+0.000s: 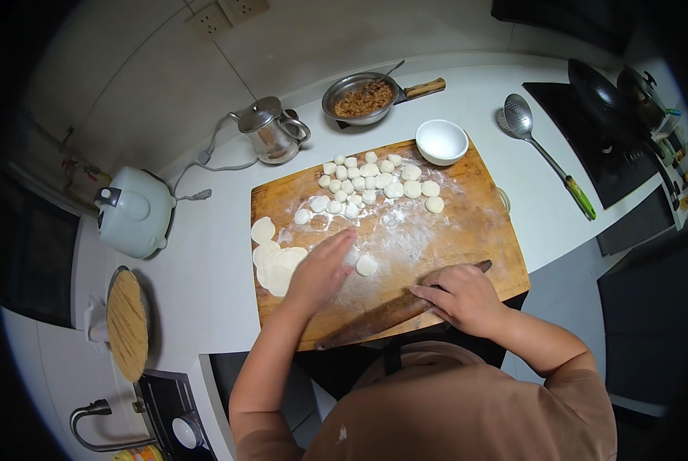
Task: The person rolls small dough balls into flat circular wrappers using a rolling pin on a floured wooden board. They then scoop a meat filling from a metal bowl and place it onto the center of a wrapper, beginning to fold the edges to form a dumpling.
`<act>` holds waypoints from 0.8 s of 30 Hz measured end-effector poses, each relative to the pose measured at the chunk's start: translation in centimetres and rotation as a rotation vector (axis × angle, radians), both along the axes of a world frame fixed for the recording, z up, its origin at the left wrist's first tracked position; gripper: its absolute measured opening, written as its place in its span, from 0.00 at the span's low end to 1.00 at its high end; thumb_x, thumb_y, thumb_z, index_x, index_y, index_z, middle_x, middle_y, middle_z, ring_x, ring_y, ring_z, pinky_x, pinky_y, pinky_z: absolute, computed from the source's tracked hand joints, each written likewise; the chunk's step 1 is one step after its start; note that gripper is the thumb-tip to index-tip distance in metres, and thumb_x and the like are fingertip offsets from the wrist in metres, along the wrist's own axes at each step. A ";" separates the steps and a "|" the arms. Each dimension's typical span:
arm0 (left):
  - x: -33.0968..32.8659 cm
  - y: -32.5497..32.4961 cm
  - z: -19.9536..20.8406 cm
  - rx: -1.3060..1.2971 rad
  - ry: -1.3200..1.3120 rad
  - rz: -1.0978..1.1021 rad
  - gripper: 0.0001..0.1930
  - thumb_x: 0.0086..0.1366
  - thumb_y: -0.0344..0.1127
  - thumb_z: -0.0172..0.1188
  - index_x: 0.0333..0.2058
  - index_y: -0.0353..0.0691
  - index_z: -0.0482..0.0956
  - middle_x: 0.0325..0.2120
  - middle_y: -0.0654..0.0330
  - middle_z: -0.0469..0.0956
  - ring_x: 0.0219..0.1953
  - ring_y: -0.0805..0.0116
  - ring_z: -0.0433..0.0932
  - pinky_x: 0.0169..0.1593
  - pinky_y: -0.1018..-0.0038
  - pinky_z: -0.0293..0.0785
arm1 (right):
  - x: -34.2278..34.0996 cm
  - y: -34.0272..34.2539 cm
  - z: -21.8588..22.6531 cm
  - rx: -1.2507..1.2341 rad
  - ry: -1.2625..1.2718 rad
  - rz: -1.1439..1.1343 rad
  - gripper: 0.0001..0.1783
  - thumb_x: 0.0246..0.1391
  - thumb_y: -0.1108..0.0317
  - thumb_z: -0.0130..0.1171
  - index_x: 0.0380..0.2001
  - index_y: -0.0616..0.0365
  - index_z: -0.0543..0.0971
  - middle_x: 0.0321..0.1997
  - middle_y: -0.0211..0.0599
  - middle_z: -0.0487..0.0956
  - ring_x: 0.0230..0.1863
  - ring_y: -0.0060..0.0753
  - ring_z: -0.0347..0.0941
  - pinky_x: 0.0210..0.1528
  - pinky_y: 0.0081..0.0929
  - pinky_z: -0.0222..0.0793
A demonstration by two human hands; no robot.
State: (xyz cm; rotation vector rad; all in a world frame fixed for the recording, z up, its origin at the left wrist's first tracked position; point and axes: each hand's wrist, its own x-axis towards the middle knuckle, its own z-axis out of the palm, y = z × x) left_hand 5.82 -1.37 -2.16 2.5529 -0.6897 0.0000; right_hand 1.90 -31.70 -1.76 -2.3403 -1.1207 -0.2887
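My left hand (325, 269) hovers over the left half of the floured wooden board (474, 223), fingers stretched out and holding nothing. Just right of its fingers lies a small flattened dough disc (366, 265). My right hand (459, 296) is wrapped round a dark wooden rolling pin (382, 316), which lies slantwise along the board's near edge. Thin round dough wrappers (280, 269) overlap at the board's left side, partly behind my left hand. Many small dough pieces (355, 184) sit at the far side, some round and some pressed flat.
A white bowl (442, 141) stands on the board's far right corner. Behind it are a pan of brown filling (363, 98) with a spoon and a metal kettle (271, 131). A slotted ladle (544, 150) lies right, near the black cooktop (582, 131). The sink (171, 392) is at lower left.
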 end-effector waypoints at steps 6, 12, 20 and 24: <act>-1.1 -1.7 -1.5 0.389 0.090 -0.165 0.40 0.64 0.42 0.59 0.69 0.35 0.50 0.71 0.52 0.51 0.73 0.55 0.48 0.73 0.54 0.40 | 0.1 0.3 0.0 0.018 0.004 0.012 0.22 0.48 0.67 0.63 0.49 0.49 0.79 0.43 0.28 0.78 0.45 0.36 0.74 0.44 0.36 0.69; -1.9 -1.5 -1.2 0.408 0.079 -0.132 0.42 0.63 0.45 0.60 0.68 0.34 0.51 0.71 0.52 0.51 0.73 0.55 0.48 0.73 0.53 0.40 | 0.1 0.0 0.1 0.016 0.005 0.004 0.21 0.48 0.67 0.63 0.49 0.49 0.80 0.42 0.28 0.78 0.45 0.36 0.74 0.43 0.35 0.69; -5.7 0.9 -0.9 0.444 0.108 0.032 0.43 0.62 0.47 0.62 0.69 0.38 0.52 0.71 0.54 0.51 0.73 0.59 0.48 0.73 0.52 0.40 | 0.1 -0.5 -0.3 0.012 0.003 0.012 0.20 0.49 0.67 0.61 0.49 0.48 0.80 0.42 0.29 0.78 0.44 0.36 0.74 0.44 0.35 0.70; -5.8 1.0 -0.4 0.428 0.156 -0.178 0.41 0.61 0.45 0.62 0.68 0.38 0.54 0.71 0.54 0.52 0.73 0.58 0.49 0.73 0.52 0.40 | 0.4 -0.4 -0.5 0.015 -0.011 0.103 0.20 0.51 0.67 0.58 0.50 0.48 0.80 0.41 0.30 0.78 0.45 0.36 0.74 0.45 0.34 0.69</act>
